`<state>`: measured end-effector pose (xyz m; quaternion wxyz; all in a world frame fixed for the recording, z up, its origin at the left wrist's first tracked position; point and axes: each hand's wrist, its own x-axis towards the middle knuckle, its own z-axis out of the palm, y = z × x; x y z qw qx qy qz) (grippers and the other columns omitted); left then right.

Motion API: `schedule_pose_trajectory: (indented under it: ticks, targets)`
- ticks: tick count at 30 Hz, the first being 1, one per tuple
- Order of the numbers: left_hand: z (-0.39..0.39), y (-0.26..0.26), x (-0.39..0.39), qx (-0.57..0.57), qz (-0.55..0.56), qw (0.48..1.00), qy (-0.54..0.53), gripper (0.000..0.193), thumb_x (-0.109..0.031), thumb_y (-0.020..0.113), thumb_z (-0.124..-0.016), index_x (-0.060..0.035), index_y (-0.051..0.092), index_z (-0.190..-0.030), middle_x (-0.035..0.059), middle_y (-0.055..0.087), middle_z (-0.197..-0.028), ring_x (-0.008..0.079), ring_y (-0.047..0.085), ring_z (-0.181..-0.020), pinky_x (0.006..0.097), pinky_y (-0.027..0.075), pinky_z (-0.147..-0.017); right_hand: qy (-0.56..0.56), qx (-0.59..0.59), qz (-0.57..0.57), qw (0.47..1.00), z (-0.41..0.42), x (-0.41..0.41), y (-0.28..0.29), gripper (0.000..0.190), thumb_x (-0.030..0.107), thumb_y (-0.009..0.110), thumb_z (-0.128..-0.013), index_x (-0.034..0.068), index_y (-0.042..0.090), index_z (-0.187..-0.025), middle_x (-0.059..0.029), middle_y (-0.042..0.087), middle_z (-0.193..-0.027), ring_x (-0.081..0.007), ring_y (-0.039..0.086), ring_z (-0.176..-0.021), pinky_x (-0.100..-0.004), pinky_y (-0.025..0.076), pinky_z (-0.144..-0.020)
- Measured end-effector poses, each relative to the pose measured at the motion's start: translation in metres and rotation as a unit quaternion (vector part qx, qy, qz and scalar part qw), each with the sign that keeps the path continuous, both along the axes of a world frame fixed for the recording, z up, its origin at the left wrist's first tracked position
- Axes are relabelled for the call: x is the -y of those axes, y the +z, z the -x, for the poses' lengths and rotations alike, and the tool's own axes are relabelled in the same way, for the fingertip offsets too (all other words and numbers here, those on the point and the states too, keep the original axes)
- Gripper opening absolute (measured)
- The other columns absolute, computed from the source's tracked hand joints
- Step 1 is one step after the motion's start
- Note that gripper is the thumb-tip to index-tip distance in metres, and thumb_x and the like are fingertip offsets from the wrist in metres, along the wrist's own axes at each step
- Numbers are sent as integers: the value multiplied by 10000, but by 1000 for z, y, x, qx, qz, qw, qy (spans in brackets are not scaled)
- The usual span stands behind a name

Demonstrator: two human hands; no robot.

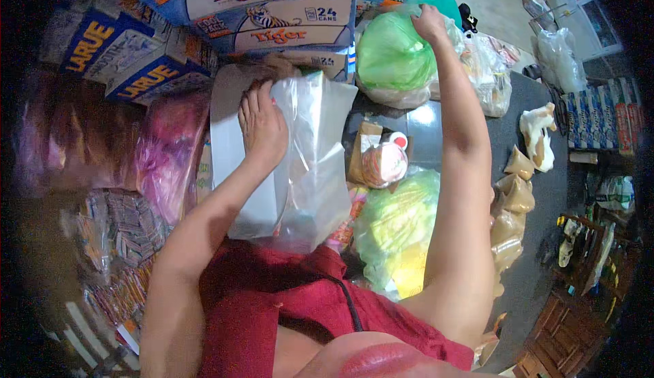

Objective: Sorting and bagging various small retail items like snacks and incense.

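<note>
My left hand lies spread on a clear plastic bag, which is over a white surface in front of my body. Its palm faces down, with the fingers pointing away from me. My right arm reaches far forward, and my right hand is at the top of a green plastic bag, its fingertips at clear plastic there. Whether the fingers grip that plastic is not clear. Between the arms sit a round wrapped bundle, a cardboard piece and a light green plastic bag with yellow contents.
Beer cartons are stacked at the far side, with more cartons to the left. A pink plastic bag lies left of the white surface. On the right are small tan bags, a white and brown cat and stacked packages.
</note>
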<state>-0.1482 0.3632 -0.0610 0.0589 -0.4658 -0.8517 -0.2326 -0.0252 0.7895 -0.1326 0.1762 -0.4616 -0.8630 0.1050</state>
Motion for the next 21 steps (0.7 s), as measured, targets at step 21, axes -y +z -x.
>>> schedule_pose_trajectory:
  ticks: [21]
  targets:
    - [11, -6, -2, 21, 32, 998, 50, 495, -41, 429, -857, 23, 320, -1336, 260, 400, -1262, 417, 381, -1157, 482, 261, -1011, -68, 52, 37, 996, 31, -69, -107, 355, 232, 401, -890, 24, 625, -1070, -226, 470, -1251, -393, 538, -1071, -456, 421, -934]
